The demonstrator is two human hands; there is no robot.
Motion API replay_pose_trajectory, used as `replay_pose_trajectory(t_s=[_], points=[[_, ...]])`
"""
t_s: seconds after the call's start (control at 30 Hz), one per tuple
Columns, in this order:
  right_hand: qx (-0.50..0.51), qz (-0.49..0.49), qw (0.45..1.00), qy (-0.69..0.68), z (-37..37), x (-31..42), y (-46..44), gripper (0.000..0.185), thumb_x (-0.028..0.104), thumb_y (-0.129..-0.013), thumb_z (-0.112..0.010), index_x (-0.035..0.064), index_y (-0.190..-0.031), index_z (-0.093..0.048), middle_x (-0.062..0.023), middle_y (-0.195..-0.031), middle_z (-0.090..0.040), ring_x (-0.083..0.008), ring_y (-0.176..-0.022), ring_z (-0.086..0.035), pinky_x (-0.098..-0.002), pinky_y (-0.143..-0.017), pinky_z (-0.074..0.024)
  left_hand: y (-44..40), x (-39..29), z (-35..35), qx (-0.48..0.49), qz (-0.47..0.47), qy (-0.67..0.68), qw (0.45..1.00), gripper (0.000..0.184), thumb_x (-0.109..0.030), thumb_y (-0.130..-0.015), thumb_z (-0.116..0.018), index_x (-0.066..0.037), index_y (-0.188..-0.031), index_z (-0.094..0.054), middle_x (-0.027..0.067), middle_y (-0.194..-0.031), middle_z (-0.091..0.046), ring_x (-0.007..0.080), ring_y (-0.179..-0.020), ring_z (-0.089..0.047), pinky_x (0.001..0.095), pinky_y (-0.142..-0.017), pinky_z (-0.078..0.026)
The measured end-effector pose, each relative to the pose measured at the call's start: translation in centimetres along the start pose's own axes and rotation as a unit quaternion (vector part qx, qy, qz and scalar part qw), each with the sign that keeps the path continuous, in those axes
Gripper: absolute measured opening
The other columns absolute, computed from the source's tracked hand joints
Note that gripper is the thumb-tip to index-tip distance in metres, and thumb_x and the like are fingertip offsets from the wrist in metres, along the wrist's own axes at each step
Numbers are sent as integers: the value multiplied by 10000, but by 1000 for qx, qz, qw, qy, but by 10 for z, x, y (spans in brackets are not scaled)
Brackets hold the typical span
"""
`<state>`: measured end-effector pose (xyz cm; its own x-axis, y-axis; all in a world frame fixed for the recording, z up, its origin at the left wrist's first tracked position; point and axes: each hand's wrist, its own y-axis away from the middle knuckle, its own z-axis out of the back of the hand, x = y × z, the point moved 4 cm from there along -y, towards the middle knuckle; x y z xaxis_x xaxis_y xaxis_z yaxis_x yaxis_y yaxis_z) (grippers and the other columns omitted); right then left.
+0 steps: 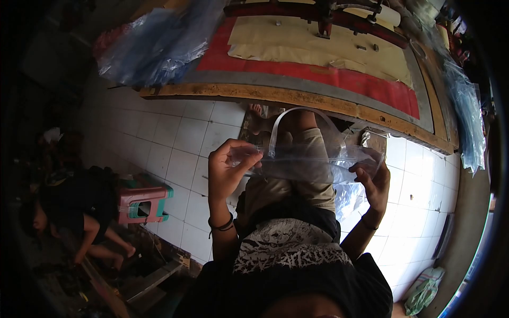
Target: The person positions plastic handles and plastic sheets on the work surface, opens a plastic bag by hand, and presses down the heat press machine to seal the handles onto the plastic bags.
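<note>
A clear plastic bag is stretched sideways above my lap, and a pale strap-like handle arcs up from it. At its left end my left hand is closed, thumb and fingers pinching the plastic. My right hand grips the other end with the fingers bent round it. More crumpled clear plastic shows below the bag, beside my right thigh.
Ahead stands a wood-edged table with red and yellowish sheets and a dark red metal frame. Plastic bags are piled at its left; others hang at right. Stacked stools and a bent-over person are at left.
</note>
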<state>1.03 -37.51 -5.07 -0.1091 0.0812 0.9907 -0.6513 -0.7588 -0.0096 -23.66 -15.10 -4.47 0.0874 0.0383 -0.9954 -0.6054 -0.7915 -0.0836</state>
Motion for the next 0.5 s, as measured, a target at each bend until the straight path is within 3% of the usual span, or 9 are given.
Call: replay_pose_trajectory(t_s=[0.23, 0.33, 0.4, 0.43, 0.5], points=[[16, 2, 1000, 25, -4, 4, -3, 476, 282, -849, -685, -19, -1196, -561, -101, -810, -699, -141, -759, -659, -239, -579, -479, -4, 2, -5, 26, 27, 9, 999, 269, -31, -833, -705, 27, -1053, -562, 117, -836, -691, 151, -701, -677, 262, -621, -554], [8, 56, 998, 27, -18, 22, -14, 322, 199, -897, -644, -2, -1145, -606, -87, -789, -704, -124, -733, -653, -240, -576, -459, -3, 6, 2, 1, 43, 11, 999, 317, -33, -850, -687, 38, -1114, -527, 116, -819, -685, 148, -686, -666, 267, -634, -550], [15, 118, 991, 66, -38, 44, -23, 234, 165, -895, -636, 9, -1069, -647, -83, -807, -706, -126, -724, -647, -250, -583, -457, -3, 17, 16, -37, 23, -19, 999, 318, -32, -853, -685, 41, -1116, -522, 114, -809, -680, 151, -685, -662, 269, -649, -549], [18, 151, 985, 82, -49, 54, -27, 195, 148, -894, -631, 14, -1031, -668, -81, -816, -707, -126, -720, -643, -255, -587, -456, -2, 20, 26, -54, -4, -17, 998, 291, -34, -862, -663, 21, -1109, -520, 115, -899, -662, 167, -797, -658, 296, -757, -532], [36, 278, 951, 128, -76, 76, -30, 146, 140, -868, -650, 31, -954, -695, -70, -832, -708, -147, -714, -635, -269, -602, -456, 5, 21, 48, -150, -42, -37, 987, 277, -38, -868, -659, 10, -1104, -521, 99, -968, -634, 153, -885, -625, 279, -798, -508]])
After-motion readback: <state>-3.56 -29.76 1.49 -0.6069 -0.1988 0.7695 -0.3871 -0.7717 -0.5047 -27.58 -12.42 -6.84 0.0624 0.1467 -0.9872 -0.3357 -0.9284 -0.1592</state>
